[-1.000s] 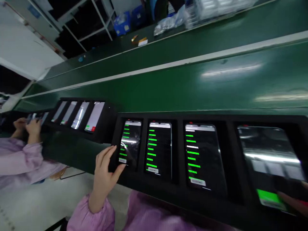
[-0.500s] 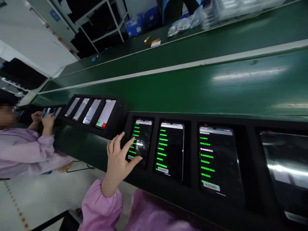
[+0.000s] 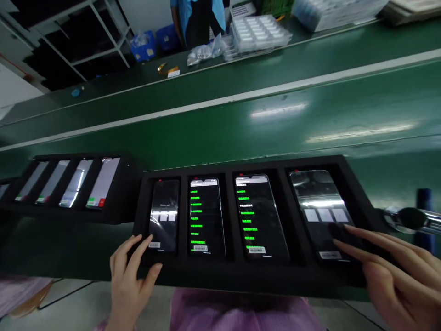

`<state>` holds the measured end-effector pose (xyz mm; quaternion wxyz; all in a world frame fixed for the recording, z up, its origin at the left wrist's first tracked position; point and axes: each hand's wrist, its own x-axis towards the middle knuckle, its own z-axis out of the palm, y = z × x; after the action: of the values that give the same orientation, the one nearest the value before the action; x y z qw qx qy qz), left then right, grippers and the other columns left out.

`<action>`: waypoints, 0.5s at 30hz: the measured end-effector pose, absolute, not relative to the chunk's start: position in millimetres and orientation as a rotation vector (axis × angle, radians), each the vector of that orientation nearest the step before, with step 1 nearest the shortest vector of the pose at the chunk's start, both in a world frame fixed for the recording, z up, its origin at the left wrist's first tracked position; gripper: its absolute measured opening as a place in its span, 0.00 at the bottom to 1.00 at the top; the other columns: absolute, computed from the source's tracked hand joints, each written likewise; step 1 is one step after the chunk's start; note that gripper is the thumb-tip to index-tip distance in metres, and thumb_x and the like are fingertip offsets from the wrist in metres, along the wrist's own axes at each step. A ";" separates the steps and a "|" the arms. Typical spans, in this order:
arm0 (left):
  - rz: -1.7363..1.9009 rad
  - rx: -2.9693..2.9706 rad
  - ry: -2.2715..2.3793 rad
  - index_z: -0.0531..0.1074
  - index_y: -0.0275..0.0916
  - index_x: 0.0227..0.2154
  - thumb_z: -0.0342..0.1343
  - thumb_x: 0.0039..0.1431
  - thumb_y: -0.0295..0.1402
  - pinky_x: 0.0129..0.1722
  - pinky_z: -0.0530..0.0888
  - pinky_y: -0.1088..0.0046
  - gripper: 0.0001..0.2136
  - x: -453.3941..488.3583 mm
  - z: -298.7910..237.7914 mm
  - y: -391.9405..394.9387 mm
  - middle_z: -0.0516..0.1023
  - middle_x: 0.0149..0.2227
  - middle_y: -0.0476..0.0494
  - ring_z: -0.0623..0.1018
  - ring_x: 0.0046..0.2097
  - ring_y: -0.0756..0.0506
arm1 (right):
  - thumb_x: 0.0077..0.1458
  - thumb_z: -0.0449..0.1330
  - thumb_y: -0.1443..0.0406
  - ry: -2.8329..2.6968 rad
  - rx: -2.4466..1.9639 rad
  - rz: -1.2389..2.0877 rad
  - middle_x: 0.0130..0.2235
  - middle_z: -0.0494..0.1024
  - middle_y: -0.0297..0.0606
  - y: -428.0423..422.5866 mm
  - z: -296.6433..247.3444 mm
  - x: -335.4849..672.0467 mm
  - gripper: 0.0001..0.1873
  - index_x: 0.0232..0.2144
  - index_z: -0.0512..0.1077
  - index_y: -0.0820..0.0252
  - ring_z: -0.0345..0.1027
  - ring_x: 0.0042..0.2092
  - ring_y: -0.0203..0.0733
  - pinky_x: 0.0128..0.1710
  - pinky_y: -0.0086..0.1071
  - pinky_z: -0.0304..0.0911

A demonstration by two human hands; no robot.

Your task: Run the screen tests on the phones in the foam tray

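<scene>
Working the two end phones in the black tray.
Left hand, fingers spread, is resting beside the leftmost phone; right hand, fingers extended, is tapping the rightmost phone; next likely needs precise button presses.

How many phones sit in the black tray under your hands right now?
4, side by side in the black tray: leftmost phone, second phone, third phone, rightmost phone. None looks hidden.

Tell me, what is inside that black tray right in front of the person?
The black tray holds four phones in separate slots: the leftmost phone, two green-text phones, and the rightmost phone, its lower end partly covered by the right hand. Beneath the phones nothing shows.
</scene>
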<state>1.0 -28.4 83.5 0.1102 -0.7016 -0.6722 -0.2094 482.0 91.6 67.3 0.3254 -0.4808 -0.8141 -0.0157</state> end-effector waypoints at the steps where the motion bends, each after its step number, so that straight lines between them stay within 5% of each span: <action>1: -0.631 -2.055 -1.979 0.70 0.42 0.64 0.52 0.74 0.44 0.56 0.67 0.58 0.21 2.1 83.2 -28.0 0.72 0.57 0.33 0.73 0.57 0.36 | 0.68 0.53 0.65 -2.147 -1.238 -0.048 0.52 0.82 0.44 92.5 69.3 480.7 0.15 0.46 0.80 0.48 0.77 0.48 0.56 0.45 0.52 0.64; 8: -0.430 -1.998 -2.214 0.72 0.43 0.62 0.44 0.74 0.50 0.63 0.61 0.44 0.24 2.8 75.6 -32.6 0.65 0.64 0.30 0.69 0.63 0.30 | 0.69 0.54 0.68 -2.144 -1.249 -0.080 0.53 0.81 0.43 93.5 74.0 476.1 0.15 0.46 0.80 0.52 0.77 0.50 0.53 0.49 0.49 0.65; 15: -0.506 -2.027 -2.215 0.71 0.52 0.65 0.52 0.67 0.52 0.65 0.61 0.33 0.27 -31.9 49.5 -41.3 0.68 0.62 0.34 0.71 0.59 0.28 | 0.70 0.53 0.68 -2.083 -1.352 -0.046 0.51 0.82 0.41 86.5 82.0 469.1 0.17 0.43 0.83 0.54 0.77 0.52 0.50 0.51 0.47 0.67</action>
<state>-31.9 -41.3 49.5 0.0483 -0.6651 -0.7265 -0.1658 469.1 86.5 82.0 0.3230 -0.5153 -0.7936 -0.0176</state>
